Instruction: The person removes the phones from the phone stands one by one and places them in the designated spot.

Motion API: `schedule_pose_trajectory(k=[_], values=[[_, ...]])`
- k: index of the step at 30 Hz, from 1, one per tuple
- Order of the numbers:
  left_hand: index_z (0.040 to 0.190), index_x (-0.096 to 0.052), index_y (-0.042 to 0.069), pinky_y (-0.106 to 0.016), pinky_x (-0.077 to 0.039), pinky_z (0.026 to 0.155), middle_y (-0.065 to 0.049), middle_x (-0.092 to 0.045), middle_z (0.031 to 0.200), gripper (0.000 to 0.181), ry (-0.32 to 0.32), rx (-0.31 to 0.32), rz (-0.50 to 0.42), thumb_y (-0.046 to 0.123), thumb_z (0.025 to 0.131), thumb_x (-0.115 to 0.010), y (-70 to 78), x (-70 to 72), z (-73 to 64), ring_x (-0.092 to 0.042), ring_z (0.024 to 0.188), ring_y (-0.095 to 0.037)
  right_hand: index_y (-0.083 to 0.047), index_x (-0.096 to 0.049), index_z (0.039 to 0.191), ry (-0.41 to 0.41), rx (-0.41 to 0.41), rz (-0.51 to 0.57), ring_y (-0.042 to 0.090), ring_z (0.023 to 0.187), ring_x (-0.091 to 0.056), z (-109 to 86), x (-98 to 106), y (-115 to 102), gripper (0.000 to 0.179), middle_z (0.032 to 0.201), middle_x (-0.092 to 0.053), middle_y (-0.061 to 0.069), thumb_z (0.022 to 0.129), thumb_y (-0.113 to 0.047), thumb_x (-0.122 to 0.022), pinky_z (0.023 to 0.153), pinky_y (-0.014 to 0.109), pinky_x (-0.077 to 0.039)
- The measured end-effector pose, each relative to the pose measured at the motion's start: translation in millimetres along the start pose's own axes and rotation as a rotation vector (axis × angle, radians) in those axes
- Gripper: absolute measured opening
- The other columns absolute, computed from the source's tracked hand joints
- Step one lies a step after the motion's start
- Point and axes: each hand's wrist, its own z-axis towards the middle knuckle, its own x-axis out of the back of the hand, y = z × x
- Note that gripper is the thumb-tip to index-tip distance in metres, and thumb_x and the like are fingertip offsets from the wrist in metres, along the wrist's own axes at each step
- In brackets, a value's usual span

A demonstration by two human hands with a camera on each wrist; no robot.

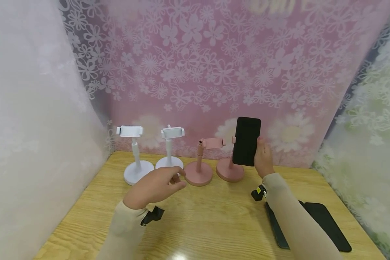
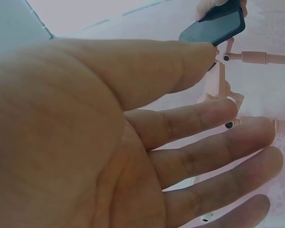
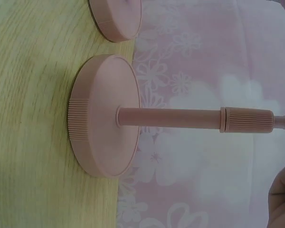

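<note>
My right hand (image 1: 264,157) holds a black smartphone (image 1: 247,141) upright by its right edge. The phone stands in front of the rightmost pink phone stand (image 1: 230,169), and one small clamp end shows at its left edge; the rest of the holder is hidden. In the right wrist view that stand's base (image 3: 104,116) and post are plain, with only part of the hand (image 3: 282,199) at the edge. My left hand (image 1: 156,184) hovers before the stands, holding nothing, its fingers loosely extended. Nearest to it are the other pink stand (image 1: 199,174) and a white stand (image 1: 169,146).
Another white phone stand (image 1: 138,171) is at the far left of the row. Two dark flat phone-like slabs, one of them a black slab (image 1: 326,224), lie on the wooden table (image 1: 208,224) beside the right forearm. Flowered cloth (image 1: 195,72) hangs behind.
</note>
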Motion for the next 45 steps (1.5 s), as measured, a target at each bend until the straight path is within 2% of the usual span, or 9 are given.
schedule_pose_trajectory(k=[11,14,16,18,23,27,30,38,45], values=[[0.119,-0.068,0.021,-0.035,-0.054,0.078,0.008,-0.07,0.098,0.02,0.012,-0.032,0.025,0.032,0.102,-0.065,1.4,-10.1,4.4,-0.066,0.087,-0.008,-0.009,-0.052,0.084,0.102,-0.126,0.044,0.014,0.06,-0.041,-29.2,22.3,-10.8,0.067,0.068,-0.04,-0.001,0.106,-0.066,-0.024,0.067,0.034,-0.039],[0.12,-0.068,0.022,-0.034,-0.054,0.078,0.008,-0.07,0.099,0.02,0.028,-0.034,0.051,0.032,0.103,-0.065,1.7,-9.0,4.3,-0.066,0.088,-0.008,-0.014,-0.063,0.131,0.107,-0.163,0.117,0.019,0.106,-0.06,-44.5,34.4,-21.7,0.069,0.111,-0.063,0.007,0.107,-0.064,-0.022,0.099,0.034,-0.045],[0.12,-0.068,0.022,-0.034,-0.054,0.078,0.008,-0.07,0.099,0.02,0.035,-0.036,0.061,0.032,0.103,-0.065,2.4,-7.1,3.7,-0.066,0.088,-0.008,-0.012,-0.054,0.148,0.104,-0.17,0.189,0.026,0.128,-0.054,-55.3,40.6,-30.0,0.072,0.137,-0.058,0.014,0.107,-0.062,-0.023,0.114,0.04,-0.039],[0.119,-0.068,0.021,-0.034,-0.054,0.079,0.008,-0.07,0.098,0.02,0.038,-0.042,0.06,0.031,0.103,-0.065,3.2,-5.0,2.9,-0.066,0.088,-0.008,-0.018,-0.036,0.161,0.071,-0.166,0.225,0.02,0.15,-0.034,-69.3,47.1,-39.3,0.068,0.163,-0.038,0.003,0.109,-0.059,-0.022,0.124,0.04,-0.026],[0.12,-0.069,0.021,-0.035,-0.053,0.081,0.009,-0.069,0.1,0.02,0.025,-0.056,0.034,0.031,0.103,-0.064,5.5,-0.2,0.7,-0.065,0.09,-0.007,-0.01,-0.045,0.156,0.016,0.018,0.199,0.003,0.133,-0.053,-110.4,57.2,-60.2,0.059,0.146,-0.057,-0.009,0.113,-0.045,-0.024,0.107,0.017,-0.041],[0.121,-0.069,0.021,-0.035,-0.053,0.082,0.009,-0.069,0.101,0.021,0.013,-0.062,0.019,0.032,0.103,-0.064,7.4,2.4,-1.2,-0.065,0.092,-0.007,-0.002,-0.065,0.133,-0.02,0.166,0.286,0.006,0.091,-0.072,-138.1,56.9,-76.9,0.051,0.108,-0.074,-0.008,0.116,-0.031,-0.026,0.08,0.017,-0.056],[0.122,-0.068,0.02,-0.035,-0.053,0.083,0.009,-0.069,0.103,0.022,0.012,-0.068,0.021,0.032,0.103,-0.064,8.9,3.7,-2.6,-0.065,0.093,-0.008,-0.007,-0.071,0.12,-0.069,0.196,0.373,0.01,0.08,-0.074,-153.9,51.1,-88.0,0.049,0.1,-0.075,-0.004,0.116,-0.027,-0.026,0.074,0.021,-0.058],[0.125,-0.068,0.02,-0.036,-0.053,0.087,0.008,-0.07,0.107,0.025,0.01,-0.07,0.019,0.032,0.103,-0.064,10.7,3.8,-8.3,-0.065,0.098,-0.008,-0.004,-0.063,0.128,-0.254,0.291,0.532,0.013,0.097,-0.073,-177.6,17.7,-107.5,0.049,0.116,-0.07,0.0,0.116,-0.015,-0.017,0.081,0.027,-0.06],[0.124,-0.068,0.02,-0.036,-0.053,0.088,0.009,-0.07,0.107,0.024,0.02,-0.087,0.022,0.03,0.103,-0.065,12.8,4.1,-12.3,-0.065,0.099,-0.008,-0.003,-0.066,0.114,-0.177,0.268,0.5,0.011,0.094,-0.071,-187.9,-22.0,-120.4,0.047,0.106,-0.068,-0.001,0.116,-0.017,-0.021,0.077,0.026,-0.06]])
